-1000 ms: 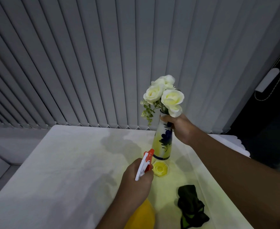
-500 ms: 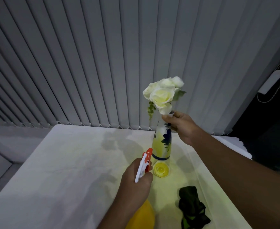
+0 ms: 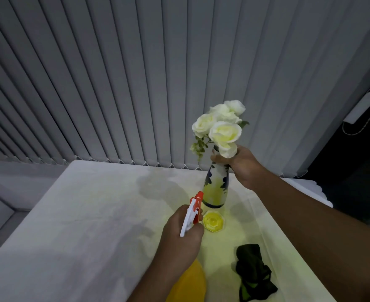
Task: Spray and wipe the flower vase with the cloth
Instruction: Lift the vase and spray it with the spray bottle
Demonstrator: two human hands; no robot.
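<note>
Centre right of the frame: right hand (image 3: 244, 165) clasps the neck of the glossy, tapered flower vase (image 3: 215, 188). Left hand (image 3: 180, 238) grips the yellow spray bottle (image 3: 188, 284), nozzle near the vase. Crumpled dark cloth (image 3: 253, 277) lies lower right; the matte white table (image 3: 81, 225) lies bare at left.

I see both bare forearms reaching in from the lower edge. Left hand (image 3: 183, 237) — low and centre, back of the hand toward the camera, fingers curled tight round a sprayer (image 3: 191, 213), forearm running down to the bottom edge. Right hand (image 3: 243, 165) — higher and farther out, fingers wrapped about a vase (image 3: 215, 186) at its neck, forearm slanting off lower right.
</note>
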